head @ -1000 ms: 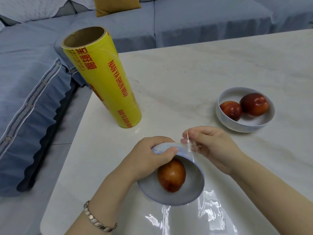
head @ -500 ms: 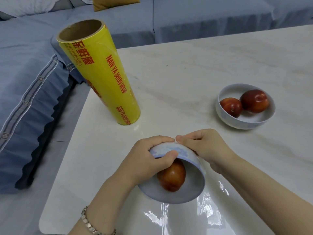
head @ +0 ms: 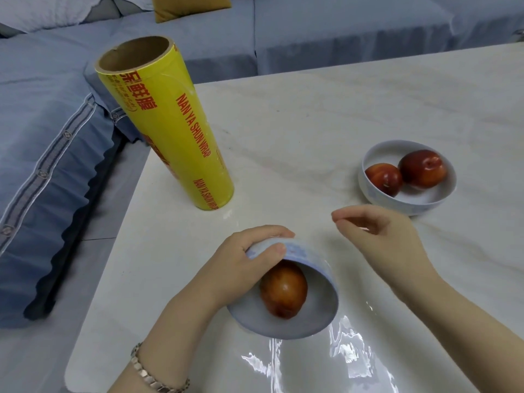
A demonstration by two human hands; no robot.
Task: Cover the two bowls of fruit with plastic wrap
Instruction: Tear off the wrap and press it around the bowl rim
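A white bowl (head: 297, 321) holding one red-orange fruit (head: 283, 292) is tipped toward me near the table's front edge. My left hand (head: 249, 259) grips its far rim, thumb over the edge. Clear plastic wrap (head: 340, 358) lies glossy and wrinkled on the table in front of and to the right of this bowl. My right hand (head: 380, 236) hovers just right of the bowl, fingers loosely curled, touching nothing I can see. A second white bowl (head: 377, 188) with two red fruits (head: 405, 173) stands uncovered at the right.
A tall yellow roll of plastic wrap (head: 170, 129) stands upright at the table's left, near its edge. The white marble table (head: 326, 109) stretches back and right. A blue-grey sofa (head: 42, 131) runs along the left and back sides.
My right hand has come off the tilted bowl's rim and moved up and to the right. My left hand keeps its hold on the bowl.
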